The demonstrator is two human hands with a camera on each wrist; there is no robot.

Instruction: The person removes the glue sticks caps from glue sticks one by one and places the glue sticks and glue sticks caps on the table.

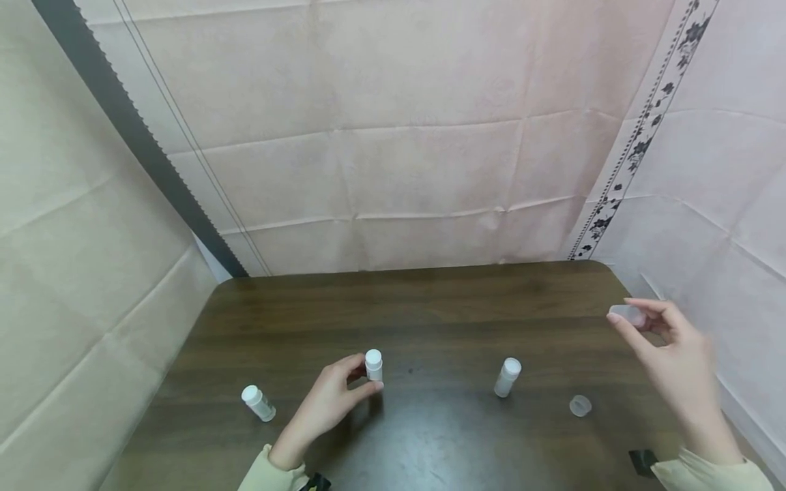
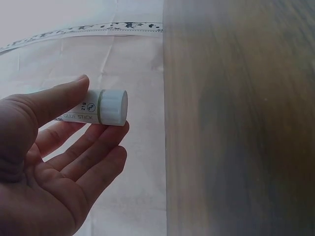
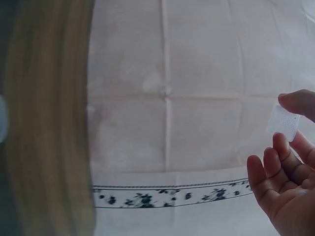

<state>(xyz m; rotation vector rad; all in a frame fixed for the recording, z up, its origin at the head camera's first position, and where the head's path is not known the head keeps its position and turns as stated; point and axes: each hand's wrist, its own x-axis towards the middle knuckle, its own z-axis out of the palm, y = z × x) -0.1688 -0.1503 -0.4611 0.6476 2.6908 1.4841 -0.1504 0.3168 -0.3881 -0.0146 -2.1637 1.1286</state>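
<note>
Left hand (image 1: 330, 397) pinches a glue stick (image 1: 373, 365) by its sides, grip narrow, likely to keep its upper end free; right hand (image 1: 677, 349), well apart, pinches a clear plastic piece (image 1: 628, 314), round lid (image 1: 580, 406) lying to its left.

At the right edge, the right hand (image 3: 290, 189) pinches a small translucent, finely ribbed plastic cap (image 3: 284, 119) between thumb and fingertips. Behind it spreads a pale, creased cloth (image 3: 133, 73), crossed low down by a dark floral border (image 3: 145, 199). The brown wood-grained tabletop (image 3: 49, 123) fills the left side, where a whitish object (image 3: 2, 119) is cut off by the picture's edge.
</note>
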